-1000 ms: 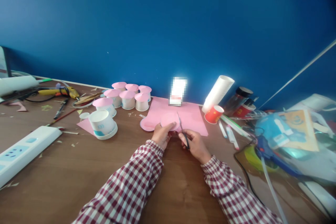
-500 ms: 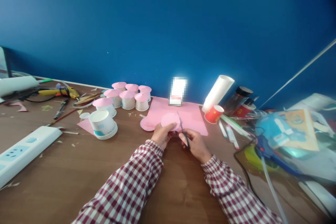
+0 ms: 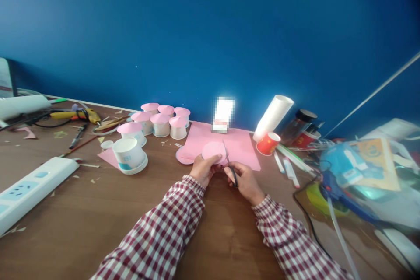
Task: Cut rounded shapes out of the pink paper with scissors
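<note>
A round pink paper disc [image 3: 212,150] is pinched in my left hand [image 3: 202,169], thumb on top. My right hand [image 3: 244,180] grips a pair of scissors [image 3: 229,164] by its dark handles, the blades pointing away from me along the disc's right edge. Under and beyond the disc lies a large pink sheet [image 3: 241,151] on the brown table. To the left stand several upturned paper cups [image 3: 161,129] capped with pink paper cones. A white paper cup [image 3: 127,154] nearer me has no cone on top.
A white power strip [image 3: 36,190] and a yellow glue gun [image 3: 77,116] lie at the left. On the right are a leaning stack of white cups [image 3: 274,116], a red cup [image 3: 268,143], markers [image 3: 291,171] and a blue glue gun [image 3: 344,199] with its cable. Paper scraps dot the table.
The view has shifted very slightly. Both hands keep their grips, with the scissors still at the disc's right edge.
</note>
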{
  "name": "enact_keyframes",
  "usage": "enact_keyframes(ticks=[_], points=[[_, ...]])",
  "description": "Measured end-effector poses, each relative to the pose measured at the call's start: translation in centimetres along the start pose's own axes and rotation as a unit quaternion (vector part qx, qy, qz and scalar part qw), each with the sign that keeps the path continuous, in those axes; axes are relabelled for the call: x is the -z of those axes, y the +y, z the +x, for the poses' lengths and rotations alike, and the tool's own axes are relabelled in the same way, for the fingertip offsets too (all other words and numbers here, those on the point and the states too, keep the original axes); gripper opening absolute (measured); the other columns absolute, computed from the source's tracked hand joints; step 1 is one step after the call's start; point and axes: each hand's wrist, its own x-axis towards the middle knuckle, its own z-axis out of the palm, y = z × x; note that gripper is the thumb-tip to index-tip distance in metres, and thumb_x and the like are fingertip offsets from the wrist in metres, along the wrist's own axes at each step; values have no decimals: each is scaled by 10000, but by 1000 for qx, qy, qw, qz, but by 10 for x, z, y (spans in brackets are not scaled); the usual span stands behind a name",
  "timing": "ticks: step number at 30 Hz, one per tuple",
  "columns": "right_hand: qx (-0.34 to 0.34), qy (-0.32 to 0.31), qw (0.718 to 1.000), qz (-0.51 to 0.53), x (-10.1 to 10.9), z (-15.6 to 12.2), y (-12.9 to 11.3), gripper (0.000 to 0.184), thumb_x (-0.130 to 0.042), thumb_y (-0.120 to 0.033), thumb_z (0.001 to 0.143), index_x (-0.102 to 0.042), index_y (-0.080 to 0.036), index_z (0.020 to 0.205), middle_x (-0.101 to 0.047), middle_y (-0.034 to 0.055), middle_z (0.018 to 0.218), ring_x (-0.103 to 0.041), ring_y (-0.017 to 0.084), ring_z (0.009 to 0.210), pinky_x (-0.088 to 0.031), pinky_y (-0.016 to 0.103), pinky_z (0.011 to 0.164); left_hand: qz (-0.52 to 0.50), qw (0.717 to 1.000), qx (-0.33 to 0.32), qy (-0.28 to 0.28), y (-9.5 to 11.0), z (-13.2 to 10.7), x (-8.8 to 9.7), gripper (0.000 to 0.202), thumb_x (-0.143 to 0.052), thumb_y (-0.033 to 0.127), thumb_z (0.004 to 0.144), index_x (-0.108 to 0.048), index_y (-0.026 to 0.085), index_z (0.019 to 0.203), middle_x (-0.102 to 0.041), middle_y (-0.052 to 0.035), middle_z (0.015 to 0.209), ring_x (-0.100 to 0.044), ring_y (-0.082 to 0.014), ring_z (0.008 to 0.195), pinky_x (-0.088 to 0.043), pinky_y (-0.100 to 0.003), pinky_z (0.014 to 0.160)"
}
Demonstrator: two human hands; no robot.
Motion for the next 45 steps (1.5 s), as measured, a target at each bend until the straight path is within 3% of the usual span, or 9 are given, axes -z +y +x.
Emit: enact_keyframes(ticks=[45], points=[[8, 5, 1000, -12, -1, -1, -1, 318, -617, -471, 780, -616, -152, 778, -503, -38, 498, -476, 98, 441, -394, 203, 426, -6, 999, -3, 34, 1, 0, -2, 213, -739, 87, 591, -622, 85, 769, -621, -29, 620, -538, -77, 449, -449, -170, 407]])
